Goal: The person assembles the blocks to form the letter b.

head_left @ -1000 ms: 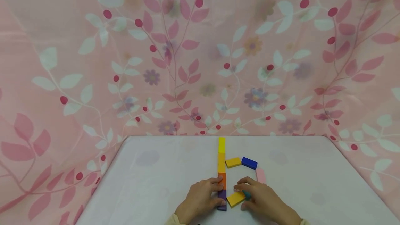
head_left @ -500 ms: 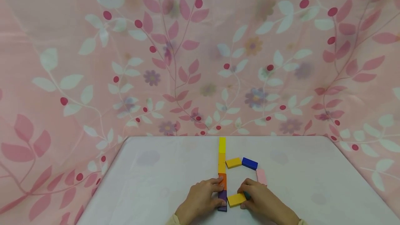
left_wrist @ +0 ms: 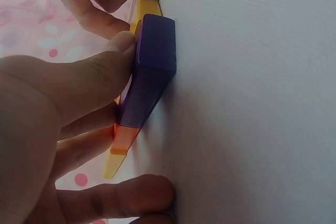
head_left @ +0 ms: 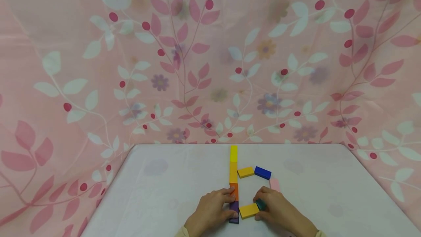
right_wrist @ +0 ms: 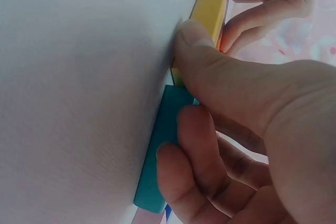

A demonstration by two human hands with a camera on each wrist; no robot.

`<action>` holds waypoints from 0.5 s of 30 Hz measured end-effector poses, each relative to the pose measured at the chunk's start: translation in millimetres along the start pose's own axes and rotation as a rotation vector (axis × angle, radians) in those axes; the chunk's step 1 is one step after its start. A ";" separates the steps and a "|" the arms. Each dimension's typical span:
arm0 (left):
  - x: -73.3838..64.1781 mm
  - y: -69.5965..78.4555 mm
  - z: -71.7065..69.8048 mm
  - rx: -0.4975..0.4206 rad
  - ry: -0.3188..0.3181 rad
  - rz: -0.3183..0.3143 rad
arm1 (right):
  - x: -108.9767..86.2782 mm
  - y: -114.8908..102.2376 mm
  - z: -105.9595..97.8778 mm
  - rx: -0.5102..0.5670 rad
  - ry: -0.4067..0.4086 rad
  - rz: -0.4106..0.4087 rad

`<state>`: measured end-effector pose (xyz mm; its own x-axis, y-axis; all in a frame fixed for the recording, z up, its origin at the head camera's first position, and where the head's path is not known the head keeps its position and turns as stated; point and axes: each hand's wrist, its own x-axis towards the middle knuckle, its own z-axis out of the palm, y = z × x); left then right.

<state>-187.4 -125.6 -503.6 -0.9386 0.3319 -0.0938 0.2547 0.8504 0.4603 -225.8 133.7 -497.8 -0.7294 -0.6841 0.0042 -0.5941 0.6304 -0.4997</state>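
Coloured rectangular blocks form an outline on the white table. My left hand (head_left: pixel 210 207) rests at the near end of the straight column, its fingertips touching the orange block (head_left: pixel 235 194) and its thumb on the purple block (left_wrist: pixel 153 51). The curled fingers of my right hand (head_left: pixel 279 209) lie round the teal block (right_wrist: pixel 160 145), which slants at the lower right and is partly covered by them. My right thumb touches the side of the lower yellow block (head_left: pixel 247 211), whose other end meets the purple block. The teal block's far end reaches the pink block (head_left: pixel 274 185).
Beyond the orange block, the column continues with an amber block (head_left: pixel 233 173) and a bright yellow block (head_left: pixel 234 153). A second yellow block (head_left: pixel 246 172) and a blue block (head_left: pixel 262 173) form the top of the curve. Behind the table (head_left: pixel 158 189) hangs a pink floral curtain (head_left: pixel 210 57).
My right hand has drawn its spread fingers in round the teal block, and more of that block shows between thumb and index finger. My left hand has stayed in place.
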 end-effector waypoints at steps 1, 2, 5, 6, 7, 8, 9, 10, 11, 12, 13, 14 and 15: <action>0.1 0.2 -0.1 -0.001 -0.002 -0.002 | -0.4 0.0 -0.1 0.001 0.000 -0.003; 0.1 0.3 -0.1 -0.003 -0.003 -0.004 | -0.7 0.0 -0.2 -0.001 0.001 -0.005; 0.0 0.7 0.0 -0.004 -0.003 -0.006 | -0.9 0.2 -0.2 0.002 0.002 -0.007; -0.1 0.8 0.1 -0.004 -0.002 -0.006 | -1.0 0.2 -0.3 0.002 0.003 -0.008; -0.3 0.9 0.2 -0.002 -0.001 -0.005 | -0.9 0.1 -0.5 0.001 0.004 -0.009; -0.4 1.0 0.4 0.001 0.001 -0.003 | -0.8 0.2 -0.6 0.001 0.005 -0.010; -0.5 1.0 0.5 0.003 0.002 -0.002 | -0.8 0.3 -0.4 0.000 0.006 -0.012; -0.7 1.2 0.5 0.005 0.003 0.000 | -0.8 0.4 -0.4 0.000 0.006 -0.013; -0.6 1.2 0.5 0.006 0.004 0.001 | -0.9 0.4 -0.3 0.001 0.006 -0.014; -0.6 1.3 0.5 0.007 0.005 0.001 | -0.8 0.4 -0.4 0.004 0.005 -0.014; -0.6 1.3 0.5 0.011 0.007 0.002 | -1.0 0.5 -0.5 0.009 0.003 -0.013; -0.5 1.4 0.4 0.012 0.008 0.002 | -1.3 0.5 -0.8 0.018 0.001 -0.013; -0.5 1.5 0.2 0.012 0.008 0.001 | -1.5 0.9 -1.6 0.023 0.001 -0.015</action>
<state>-186.5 -124.4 -503.1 -0.9402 0.3295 -0.0867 0.2582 0.8550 0.4499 -225.8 135.8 -496.9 -0.7209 -0.6929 0.0126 -0.5967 0.6115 -0.5196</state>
